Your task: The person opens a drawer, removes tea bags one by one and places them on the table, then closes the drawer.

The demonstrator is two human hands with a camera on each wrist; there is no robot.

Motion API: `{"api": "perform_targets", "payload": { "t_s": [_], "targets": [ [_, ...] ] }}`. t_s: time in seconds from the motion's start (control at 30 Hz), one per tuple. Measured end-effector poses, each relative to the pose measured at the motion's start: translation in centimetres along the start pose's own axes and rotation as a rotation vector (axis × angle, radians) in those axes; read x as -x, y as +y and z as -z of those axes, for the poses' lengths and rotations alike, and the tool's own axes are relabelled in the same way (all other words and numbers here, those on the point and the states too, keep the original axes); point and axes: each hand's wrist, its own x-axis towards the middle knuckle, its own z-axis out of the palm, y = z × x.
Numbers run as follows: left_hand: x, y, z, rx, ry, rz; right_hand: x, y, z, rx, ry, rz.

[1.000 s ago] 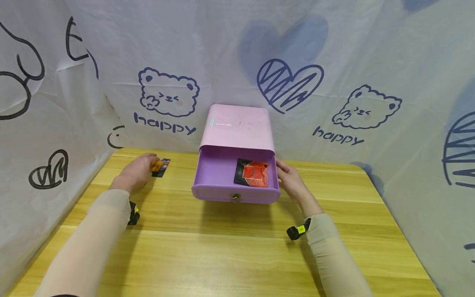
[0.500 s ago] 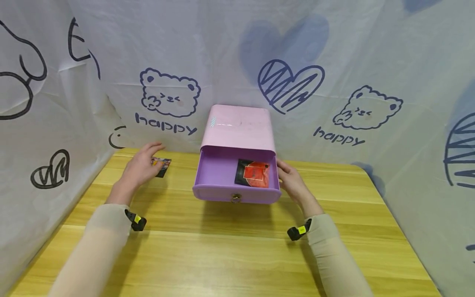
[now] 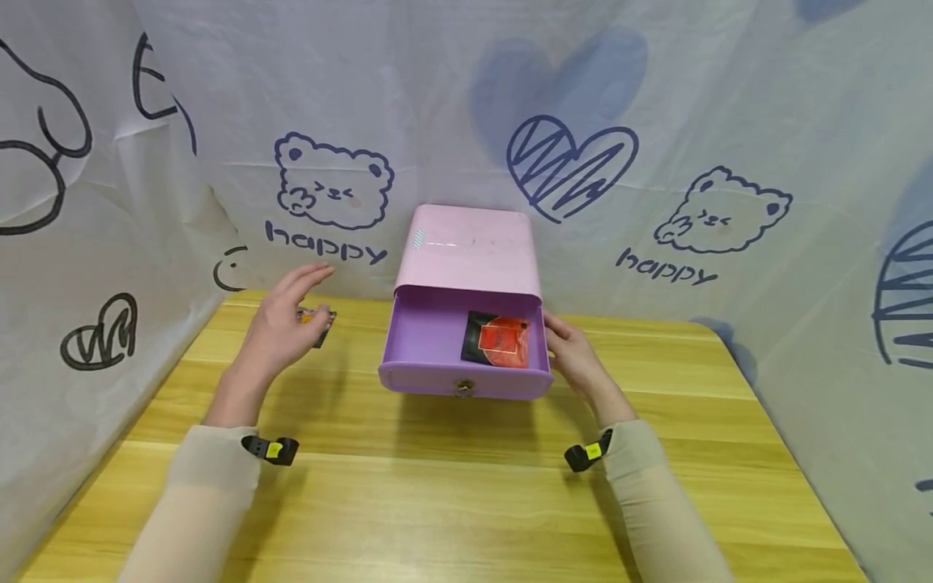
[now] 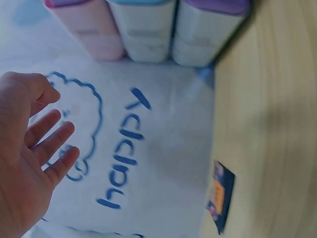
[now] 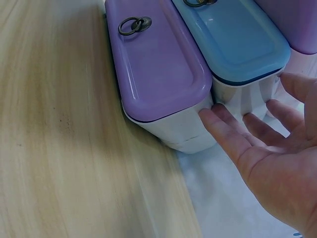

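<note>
A small pink cabinet (image 3: 466, 251) with stacked drawers stands at the back of the table. Its top purple drawer (image 3: 419, 336) is pulled out, and a black and red packet (image 3: 499, 340) lies inside toward the right. My left hand (image 3: 280, 332) hovers left of the cabinet with fingers spread, holding nothing. Behind its thumb, a small dark packet with an orange patch (image 4: 221, 196) lies on the table, partly hidden in the head view. My right hand (image 3: 581, 364) has its fairly straight fingertips at the cabinet's right side, near the middle and bottom drawers.
The right wrist view shows the closed blue drawer (image 5: 242, 39) and the bottom purple drawer (image 5: 158, 64), each with a ring pull. A white curtain with bear and heart drawings (image 3: 452, 121) hangs behind the wooden table (image 3: 437, 502).
My left hand, earlier low over the small dark packet, has lifted off with its fingers spreading, and the packet stays on the table. My right hand and the drawer have not moved.
</note>
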Motion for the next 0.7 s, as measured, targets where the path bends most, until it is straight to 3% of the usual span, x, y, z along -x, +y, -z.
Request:
{"api": "perform_targets", "payload": {
  "t_s": [0.17,0.3,0.5,0.7],
  "targets": [
    [0.2,2.2,0.3,0.038,0.08,-0.124,0.1,-0.1,-0.1,-0.006,0.003,-0.001],
    [0.2,3.9,0.4,0.077,0.102,-0.222,0.1,0.0,-0.1,-0.011,0.012,-0.006],
    [-0.1,6.3,0.5,0.076,0.081,-0.325,0.1,0.0,-0.1,-0.011,0.009,-0.002],
    [-0.7,8.4,0.4,0.052,0.002,-0.401,0.1,-0.1,-0.1,-0.015,0.009,0.001]
  ]
}}
